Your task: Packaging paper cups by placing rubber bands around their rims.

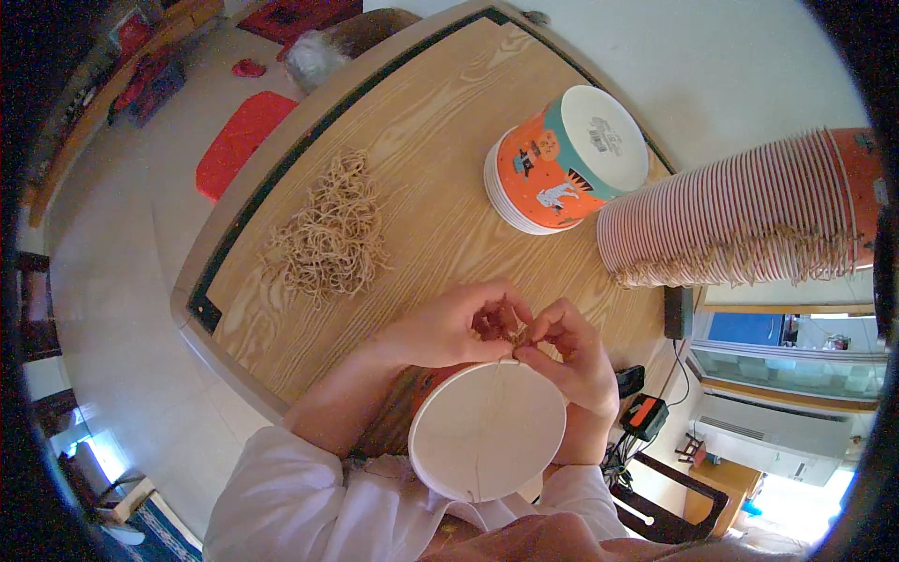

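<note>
A paper bucket [449, 440] with a white rim and an orange outside rests close against my body, its round white side toward me. A thin tan string [480, 440] runs across that side from the far edge to the near edge. At the far edge, my left hand [459, 326] pinches the string with thumb and fingertips. My right hand [571, 361] is closed beside it, thumb and index finger on the same bit of string. The fingertips of both hands nearly meet and partly hide what lies between them.
A tangled heap of tan strings [332, 234] lies on the wooden table [440, 122] to the left. Several nested orange and green buckets [571, 159] stand upside down at the back. A long stack of buckets [740, 215] with strings along its side lies at right. A black adapter [644, 417] with cables is near.
</note>
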Demonstrator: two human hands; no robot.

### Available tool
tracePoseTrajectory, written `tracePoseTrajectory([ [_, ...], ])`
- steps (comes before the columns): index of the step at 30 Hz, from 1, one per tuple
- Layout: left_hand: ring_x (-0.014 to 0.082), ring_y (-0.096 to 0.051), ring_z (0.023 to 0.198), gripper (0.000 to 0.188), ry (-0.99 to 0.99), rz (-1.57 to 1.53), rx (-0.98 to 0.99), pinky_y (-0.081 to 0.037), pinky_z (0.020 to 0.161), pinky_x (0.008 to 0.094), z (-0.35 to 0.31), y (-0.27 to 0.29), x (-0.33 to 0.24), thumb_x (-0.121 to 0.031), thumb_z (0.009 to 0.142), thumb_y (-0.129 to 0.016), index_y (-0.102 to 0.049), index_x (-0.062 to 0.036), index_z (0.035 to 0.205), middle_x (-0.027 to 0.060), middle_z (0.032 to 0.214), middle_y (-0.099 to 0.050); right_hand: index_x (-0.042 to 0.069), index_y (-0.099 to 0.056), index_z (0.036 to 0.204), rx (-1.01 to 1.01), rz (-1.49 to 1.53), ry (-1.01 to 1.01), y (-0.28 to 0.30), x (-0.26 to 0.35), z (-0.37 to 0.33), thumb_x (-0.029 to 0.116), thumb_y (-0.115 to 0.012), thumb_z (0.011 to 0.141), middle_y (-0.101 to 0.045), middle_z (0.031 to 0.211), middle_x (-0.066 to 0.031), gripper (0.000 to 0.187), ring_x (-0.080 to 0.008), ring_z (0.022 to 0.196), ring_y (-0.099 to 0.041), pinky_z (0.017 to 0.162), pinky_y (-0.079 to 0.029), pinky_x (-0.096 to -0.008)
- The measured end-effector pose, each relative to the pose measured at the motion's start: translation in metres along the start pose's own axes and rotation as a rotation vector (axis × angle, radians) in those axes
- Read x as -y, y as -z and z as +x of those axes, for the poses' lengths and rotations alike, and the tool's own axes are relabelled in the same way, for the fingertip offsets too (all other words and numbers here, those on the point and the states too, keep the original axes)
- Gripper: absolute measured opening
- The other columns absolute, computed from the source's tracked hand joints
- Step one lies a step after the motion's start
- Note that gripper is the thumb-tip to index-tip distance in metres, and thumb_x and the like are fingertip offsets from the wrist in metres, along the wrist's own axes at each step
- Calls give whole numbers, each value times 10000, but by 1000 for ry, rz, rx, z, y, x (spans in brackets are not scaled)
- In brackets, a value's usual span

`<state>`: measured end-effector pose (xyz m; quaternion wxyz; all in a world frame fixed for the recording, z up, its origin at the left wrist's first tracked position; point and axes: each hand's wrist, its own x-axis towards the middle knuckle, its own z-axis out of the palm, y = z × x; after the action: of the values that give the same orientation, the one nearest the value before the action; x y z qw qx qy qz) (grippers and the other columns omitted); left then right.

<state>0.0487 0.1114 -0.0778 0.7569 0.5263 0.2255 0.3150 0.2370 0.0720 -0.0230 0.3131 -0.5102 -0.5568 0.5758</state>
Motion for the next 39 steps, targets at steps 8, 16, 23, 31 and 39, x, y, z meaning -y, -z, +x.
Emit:
tracePoseTrajectory([
  [8,73,-519,753,273,38,-87,8,-437,650,222,-2,6,-3,-34,787,-627,-524,-60,1039,5,825,-539,35,-490,904,9,27,-2,1,-7,2,-94,-643,744,-547,840,-36,256,-121,822,-578,753,-468,-254],
  [16,80,-537,775,281,22,-130,-11,-448,669,227,-3,10,1,-39,787,-639,-520,-60,1042,12,840,-559,44,-482,892,18,28,14,1,-6,3,-85,-625,751,-525,845,-19,239,-107,813,-570,745,-466,-242],
  [23,84,-546,755,323,64,2,68,-452,664,225,-7,5,-8,-60,795,-650,-502,-65,1081,21,829,-566,44,-481,894,2,54,10,-4,-2,3,-92,-615,753,-523,835,-16,237,-103,806,-567,750,-462,-237],
  [31,88,-555,769,259,43,-87,-42,-458,675,229,-4,3,-7,-45,810,-635,-520,-64,1041,24,833,-573,50,-552,935,72,31,21,1,-2,4,-1,-690,766,-540,873,-13,224,-104,821,-554,707,-477,-243],
  [39,87,-559,757,258,29,-59,-24,-455,675,231,-4,4,-9,-64,789,-674,-527,-59,1001,19,822,-582,8,-550,949,114,-60,-76,8,-7,6,-42,-583,787,-545,908,-17,172,-69,838,-518,732,-425,-211],
])
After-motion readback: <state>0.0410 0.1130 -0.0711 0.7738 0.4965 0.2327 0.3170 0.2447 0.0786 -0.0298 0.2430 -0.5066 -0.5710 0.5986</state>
